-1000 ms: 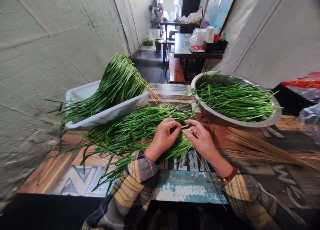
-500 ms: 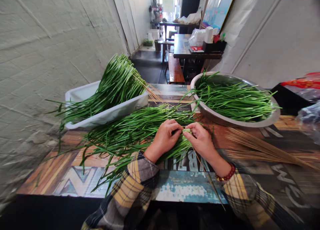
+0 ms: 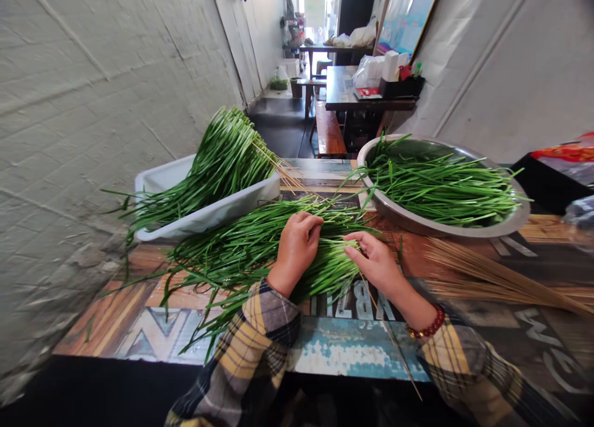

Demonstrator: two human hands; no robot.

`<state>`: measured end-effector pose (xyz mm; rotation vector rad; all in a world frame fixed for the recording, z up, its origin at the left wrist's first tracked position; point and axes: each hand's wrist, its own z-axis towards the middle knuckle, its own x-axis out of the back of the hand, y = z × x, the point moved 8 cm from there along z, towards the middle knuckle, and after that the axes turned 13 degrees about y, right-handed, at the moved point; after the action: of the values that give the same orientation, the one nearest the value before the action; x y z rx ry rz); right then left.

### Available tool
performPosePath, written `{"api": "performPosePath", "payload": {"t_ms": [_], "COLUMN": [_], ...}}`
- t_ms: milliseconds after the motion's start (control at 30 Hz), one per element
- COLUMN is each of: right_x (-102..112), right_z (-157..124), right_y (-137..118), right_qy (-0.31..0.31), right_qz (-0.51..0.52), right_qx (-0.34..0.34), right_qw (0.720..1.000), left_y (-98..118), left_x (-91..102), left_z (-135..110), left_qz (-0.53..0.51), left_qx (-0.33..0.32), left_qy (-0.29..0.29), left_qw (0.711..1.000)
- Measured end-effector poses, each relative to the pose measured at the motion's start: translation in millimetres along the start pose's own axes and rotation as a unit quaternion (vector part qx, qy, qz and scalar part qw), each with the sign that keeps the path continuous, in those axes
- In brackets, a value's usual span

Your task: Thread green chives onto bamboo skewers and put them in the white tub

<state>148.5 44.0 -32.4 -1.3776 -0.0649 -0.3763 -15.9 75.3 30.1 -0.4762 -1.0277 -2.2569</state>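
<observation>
Garlic chives (image 3: pixel 241 235) lie in a long green pile across the table, pale cut ends to the right. My right hand (image 3: pixel 383 269) has thumb and forefinger around the pale ends of a bunch of chives (image 3: pixel 331 269) at the pile's near side. Thin bamboo skewers (image 3: pixel 392 337) run from beneath that hand toward the table's front edge. Over the chives, left of those ends, is my left hand (image 3: pixel 297 247), its fingers curled and pinched together. Whatever may be between its fingertips is hidden.
A white plastic tub (image 3: pixel 208 213) at back left holds chives threaded on skewers (image 3: pixel 290 176). At back right, a metal basin (image 3: pixel 464 230) holds loose chives. More bamboo skewers (image 3: pixel 492 275) lie on the right. Beyond are a bench (image 3: pixel 329 130) and another table (image 3: pixel 341 83).
My left hand has drawn away to the left from the chive ends, opening a gap between the hands. My right hand stays at the ends. The view has shifted slightly.
</observation>
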Motion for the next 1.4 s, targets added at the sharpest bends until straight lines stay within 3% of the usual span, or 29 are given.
{"api": "performPosePath", "payload": {"t_ms": [333, 533, 633, 767, 933, 1400], "right_x": [1.4, 1.6, 2.0, 2.4, 1.1, -1.5], "right_z": [-0.2, -0.4, -0.8, -1.8, -2.3, -3.3], "right_y": [-6.4, -8.5, -11.0, -14.9, -12.7, -18.5], "right_qy": [0.003, 0.009, 0.014, 0.015, 0.008, -0.008], "right_qz": [-0.052, -0.057, -0.045, -0.021, 0.007, 0.08], "right_qx": [0.016, 0.021, 0.025, 0.031, 0.017, 0.004], "right_qw": [0.998, 0.998, 0.999, 0.999, 1.0, 0.997], "left_y": [0.2, 11.9, 17.2, 11.0, 10.5, 17.9], "left_x": [-8.8, -8.0, -5.1, -8.2, -14.2, -11.9], "left_z": [-3.6, -2.8, -2.3, -3.4, -5.5, -4.4], "left_qz": [0.174, 0.246, 0.213, 0.094, -0.022, -0.108], "left_qx": [-0.051, -0.088, -0.085, -0.02, 0.0, 0.012], "left_qy": [-0.043, -0.058, -0.046, -0.041, -0.041, -0.039], "left_qw": [0.983, 0.964, 0.972, 0.994, 0.999, 0.993]}}
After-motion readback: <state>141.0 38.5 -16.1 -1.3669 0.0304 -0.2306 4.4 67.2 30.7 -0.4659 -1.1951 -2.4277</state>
